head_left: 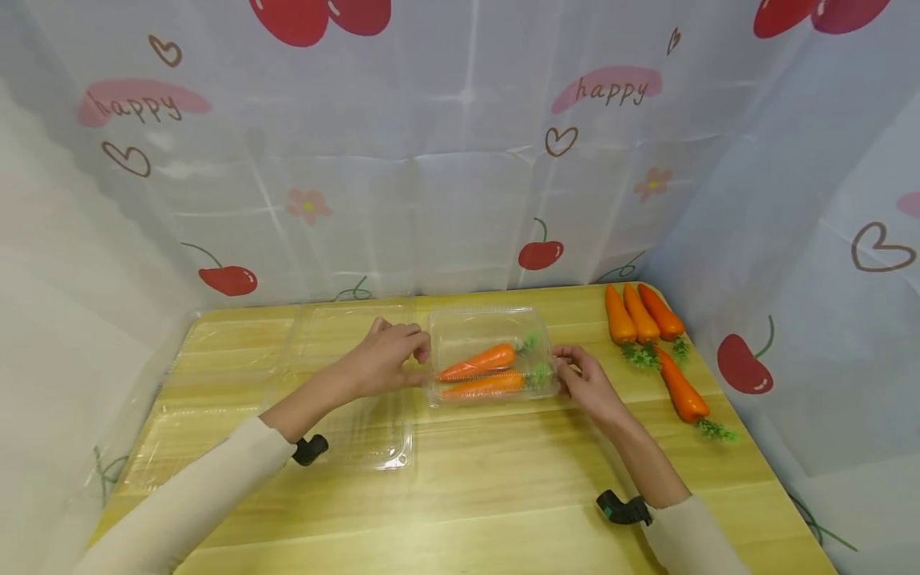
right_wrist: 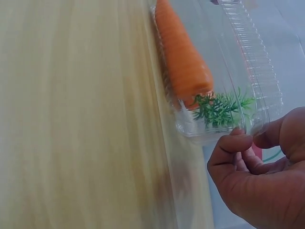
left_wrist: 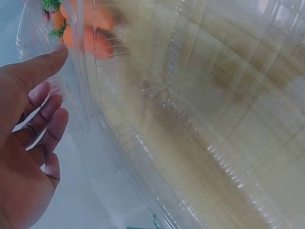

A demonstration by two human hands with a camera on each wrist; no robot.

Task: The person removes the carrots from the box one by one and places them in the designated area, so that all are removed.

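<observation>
A clear plastic clamshell box (head_left: 489,327) with two carrots inside, one carrot (head_left: 480,362) lying behind the other carrot (head_left: 485,386), sits mid-table. My right hand (head_left: 585,383) pinches the rim at the box's right end between thumb and index finger. Through the plastic in the right wrist view, an orange carrot (right_wrist: 183,55) shows its green leafy top (right_wrist: 219,109) close to that pinch. At the box's left end is my left hand (head_left: 381,359), fingers loosely bent. The left wrist view has its fingertips right at the box's edge, with a gap between thumb and fingers.
Several loose carrots (head_left: 686,395) lie at the table's right back corner. More clear plastic containers (head_left: 398,459) cover the table's left side, partly under my left arm. A printed curtain (head_left: 460,208) borders the wooden table (head_left: 496,495) at the back and sides.
</observation>
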